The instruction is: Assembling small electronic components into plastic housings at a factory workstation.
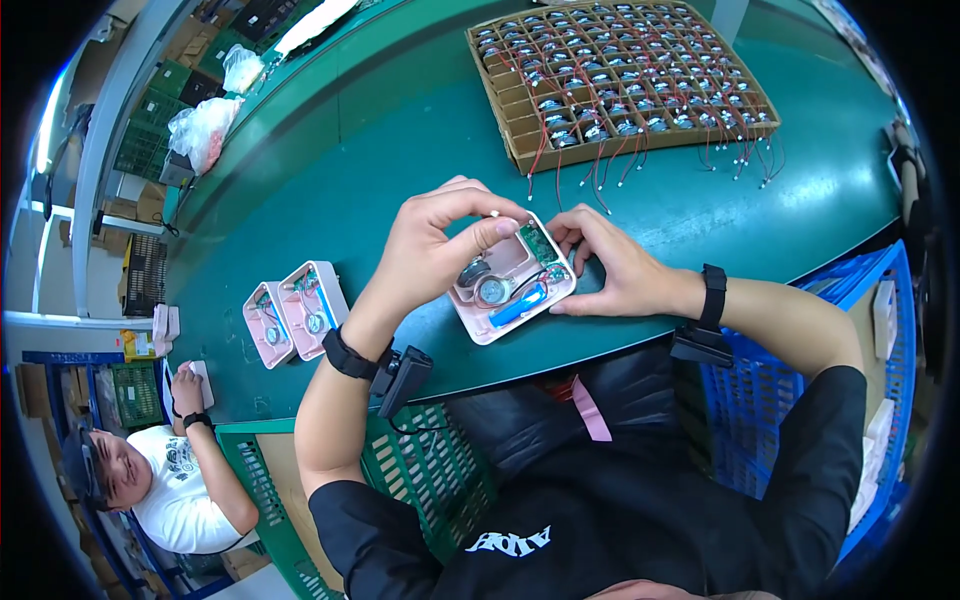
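Observation:
A pale pink plastic housing (pixel 484 330), open side up, rests near the table's front edge. Inside are a green circuit board (pixel 541 244), a round silver speaker (pixel 491 291), a blue cylindrical battery (pixel 518 305) and thin wires. Another dark round part (pixel 473 271) sits beside the speaker, partly behind my left hand. My right hand (pixel 622 268) grips the housing's right side between thumb and fingers. Above the housing's far left corner, my left hand (pixel 440 235) is closed in a pinch. A tiny whitish piece shows by its fingertips; what it holds is unclear.
Two similar pink housings (pixel 334 290) with parts inside stand to the left. A divided cardboard tray (pixel 517 145) of wired speakers lies at the far right. Green (pixel 425 470) and blue crates (pixel 740 425) flank my lap. Another person (pixel 185 480) sits at the left.

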